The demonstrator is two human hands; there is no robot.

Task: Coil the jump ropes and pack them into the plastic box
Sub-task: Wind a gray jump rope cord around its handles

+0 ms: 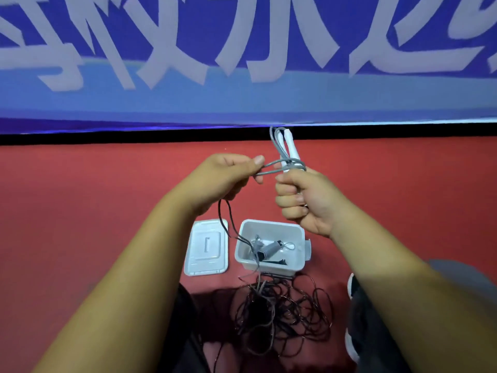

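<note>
Head view looks down on both hands, which are raised above a red floor (pixel 107 197). The right hand (pixel 304 203) is closed in a fist around the lower part of the white handles (pixel 291 146), which point up and away from the person. The grey jump rope (pixel 290 165) is wound a few times around these handles just above the fist, and some of its strands run up beside them. The left hand (pixel 231 176) pinches a loop of the same rope between thumb and fingers, close to the right hand. A thin dark cord (pixel 224 219) hangs from under the left hand down into the plastic box (pixel 274 228); whether it is part of the grey rope cannot be told.

The box stands open on the floor below the hands and holds a grey handle (pixel 269 250) and a small loop of cord. Its lid (pixel 206 247) lies flat just beside it on the left. Near the box, closer to the person, lies a tangle of dark ropes (pixel 279 313). On the right of it a shoe (pixel 352 285) shows. Behind the floor hangs a blue banner (pixel 242 98) with large white characters.
</note>
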